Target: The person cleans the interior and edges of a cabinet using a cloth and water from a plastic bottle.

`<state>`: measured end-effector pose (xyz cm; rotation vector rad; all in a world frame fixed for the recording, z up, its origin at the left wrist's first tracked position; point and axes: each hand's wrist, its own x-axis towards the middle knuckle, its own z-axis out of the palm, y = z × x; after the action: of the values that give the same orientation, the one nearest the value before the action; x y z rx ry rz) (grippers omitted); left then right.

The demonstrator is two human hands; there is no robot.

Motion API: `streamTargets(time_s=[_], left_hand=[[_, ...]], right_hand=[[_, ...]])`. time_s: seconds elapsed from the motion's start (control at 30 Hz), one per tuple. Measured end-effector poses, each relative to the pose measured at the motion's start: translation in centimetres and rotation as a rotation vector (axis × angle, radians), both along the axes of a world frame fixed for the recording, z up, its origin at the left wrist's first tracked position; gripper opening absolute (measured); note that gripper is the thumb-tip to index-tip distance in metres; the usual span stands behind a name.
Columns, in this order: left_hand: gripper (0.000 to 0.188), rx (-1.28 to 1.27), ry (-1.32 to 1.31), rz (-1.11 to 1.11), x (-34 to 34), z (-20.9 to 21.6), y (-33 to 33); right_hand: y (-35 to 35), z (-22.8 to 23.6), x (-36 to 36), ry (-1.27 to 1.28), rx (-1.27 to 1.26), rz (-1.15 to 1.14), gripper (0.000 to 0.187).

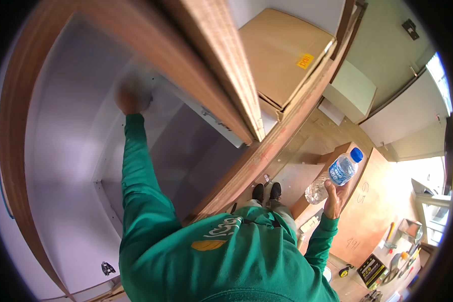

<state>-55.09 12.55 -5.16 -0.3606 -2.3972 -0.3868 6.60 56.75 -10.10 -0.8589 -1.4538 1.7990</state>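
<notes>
Inventory, left to right, all places given from the wooden cabinet (15,151).

1. Cabinet: wood-grain frame with pale grey inner panels; its door (221,65) stands swung open along the right edge. A small dark metal fitting (107,268) sits low on the inside panel.

2. Our left hand (133,95), green sleeve: reached deep inside the cabinet, against the back panel. It is blurred; it looks closed into a loose fist, perhaps around a cloth, but we cannot tell for sure what, if anything, it holds.

3. Cardboard box (282,55): flat, behind the cabinet door, leaning at the wall.

4. Our shoes (267,191): on the floor just right of the cabinet's front edge.

5. Our right hand (335,197): well right of the cabinet, fingers wrapped around the lower body of a clear water bottle (337,173) with a blue cap, cap on, tilted up to the right.

6. Plywood boards (367,211) and scattered hand tools (402,256): furthest right of the cabinet.

Progress, as we judge it: work on the cabinet interior is under way with the left hand; the bottle is sealed and held aside, unused for now.
</notes>
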Motion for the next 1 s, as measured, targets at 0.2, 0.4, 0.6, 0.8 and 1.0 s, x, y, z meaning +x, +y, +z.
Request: streamTargets(time_s=[0.2, 0.4, 0.6, 0.8, 1.0], left_hand=[[0.032, -0.178, 0.017, 0.053, 1.7, -0.4, 6.5], [0.027, 0.159, -0.212, -0.172, 2.0, 0.7, 4.7], [0.028, 0.552, -0.085, -0.088, 0.0, -1.3, 5.6], [0.03, 0.426, -0.203, -0.208, 4.3, -1.5, 9.5], [0.027, 0.417, -0.211, -0.347, -1.3, -2.2, 4.6]], right_hand=[[-0.4, 1.3, -2.6, 0.021, -0.006, 0.085, 0.08], [-2.4, 0.9, -3.4, 0.025, -0.039, 0.062, 0.082], [-2.1, 0.9, -4.9, 0.033, -0.02, 0.105, 0.085], [-1.8, 1.2, -6.4, 0.06, -0.027, 0.125, 0.085], [-3.0, 1.6, -8.0, 0.095, -0.002, 0.235, 0.083]])
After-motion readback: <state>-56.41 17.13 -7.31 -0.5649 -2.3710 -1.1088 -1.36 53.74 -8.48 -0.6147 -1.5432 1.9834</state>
